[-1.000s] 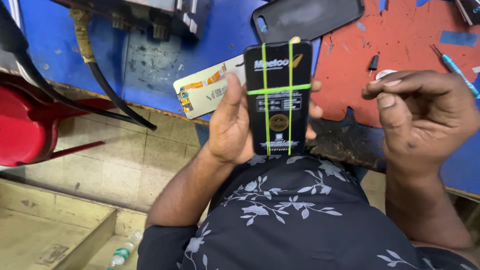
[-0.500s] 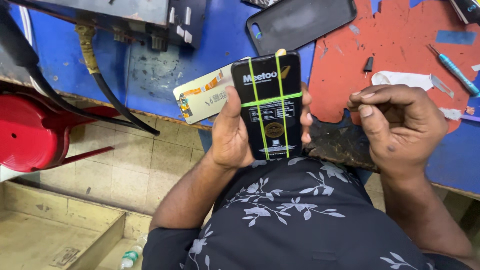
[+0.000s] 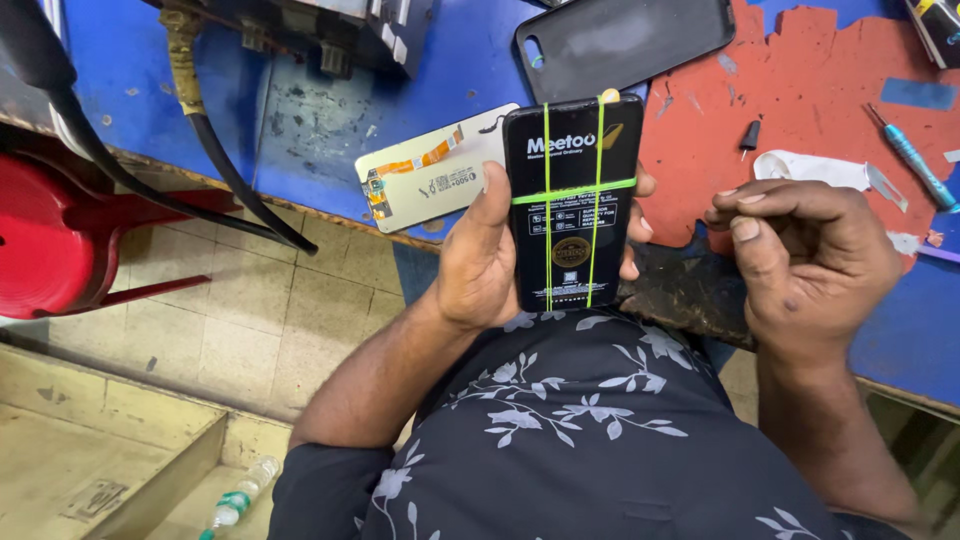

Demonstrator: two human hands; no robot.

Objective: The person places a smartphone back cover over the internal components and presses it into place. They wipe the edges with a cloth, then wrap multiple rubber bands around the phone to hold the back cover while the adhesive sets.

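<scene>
At bench edge, banded phone screen [image 3: 572, 205] in left hand [image 3: 480, 270]

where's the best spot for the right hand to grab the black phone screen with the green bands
Grip the black phone screen by its long right edge, coming from the right: the left hand already wraps the left edge, and the right hand waits, curled, on that side.

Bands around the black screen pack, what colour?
Bright green rubber bands on the pack in the left hand; head view.
</scene>
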